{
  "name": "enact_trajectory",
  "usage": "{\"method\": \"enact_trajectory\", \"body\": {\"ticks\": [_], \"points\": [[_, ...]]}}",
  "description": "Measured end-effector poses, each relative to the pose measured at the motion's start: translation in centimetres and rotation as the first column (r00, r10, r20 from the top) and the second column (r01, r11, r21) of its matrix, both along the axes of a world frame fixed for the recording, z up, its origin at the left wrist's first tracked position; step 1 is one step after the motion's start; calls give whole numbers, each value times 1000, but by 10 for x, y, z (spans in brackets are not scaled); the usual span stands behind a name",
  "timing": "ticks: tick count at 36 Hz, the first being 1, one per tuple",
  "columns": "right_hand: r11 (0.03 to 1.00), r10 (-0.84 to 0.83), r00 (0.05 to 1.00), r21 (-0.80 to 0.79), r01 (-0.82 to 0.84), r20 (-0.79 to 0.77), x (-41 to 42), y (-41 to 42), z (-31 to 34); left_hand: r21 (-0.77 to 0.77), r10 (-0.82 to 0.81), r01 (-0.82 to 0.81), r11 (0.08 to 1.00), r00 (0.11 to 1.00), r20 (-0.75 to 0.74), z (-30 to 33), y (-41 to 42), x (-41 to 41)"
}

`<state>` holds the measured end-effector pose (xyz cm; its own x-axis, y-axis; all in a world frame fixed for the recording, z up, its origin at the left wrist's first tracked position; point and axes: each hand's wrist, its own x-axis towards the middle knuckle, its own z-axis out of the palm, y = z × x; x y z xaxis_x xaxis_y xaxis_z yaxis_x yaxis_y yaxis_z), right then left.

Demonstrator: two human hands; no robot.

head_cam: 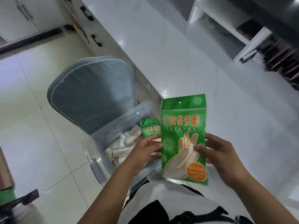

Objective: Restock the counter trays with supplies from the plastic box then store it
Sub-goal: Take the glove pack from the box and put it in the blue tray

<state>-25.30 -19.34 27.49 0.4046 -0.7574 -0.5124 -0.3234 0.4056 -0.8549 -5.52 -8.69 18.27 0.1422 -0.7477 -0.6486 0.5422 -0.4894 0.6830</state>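
Flat green plastic packet of disposable gloves [183, 136] held upright in both hands, above the counter edge beside the clear plastic storage box [103, 139].

Left hand [145, 152] pinches the packet's left edge, thumb on the front; right hand [221, 160] pinches the right edge likewise. Judged light, limp and slick-filmed, not fragile; liable to slide or fold, so best taken by the side edges or the top seal. A second green packet [150, 129] lies in the box, among white sachets [129, 138].
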Motion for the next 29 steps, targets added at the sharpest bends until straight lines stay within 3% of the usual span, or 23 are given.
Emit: {"method": "enact_trajectory", "body": {"ticks": [4, 9, 13, 20, 24, 29], "points": [[993, -119, 993, 25, 120, -27, -8, 8, -4, 121, -3, 6, 993, 1000, -29, -41, 0, 10], [969, -245, 968, -12, 245, -59, -12, 17, -14, 388, -36, -7, 922, 994, 103, -125, 3, 21], [943, -334, 939, -38, 332, -82, -17, 15, -21, 505, -88, -10, 863, 982, 169, -186, 5, 28], [881, -472, 873, -24, 473, -123, -26, -2, -34, 534, -158, 1, 846, 956, 249, -241, -33, 36], [870, -492, 858, -66, 488, -146, -23, -25, -41, 556, -144, -23, 831, 956, 254, -268, -59, 39], [892, -452, 868, -120, 436, -205, -23, -63, -55, 565, -215, -38, 825, 903, 373, -289, -84, 44]]}}
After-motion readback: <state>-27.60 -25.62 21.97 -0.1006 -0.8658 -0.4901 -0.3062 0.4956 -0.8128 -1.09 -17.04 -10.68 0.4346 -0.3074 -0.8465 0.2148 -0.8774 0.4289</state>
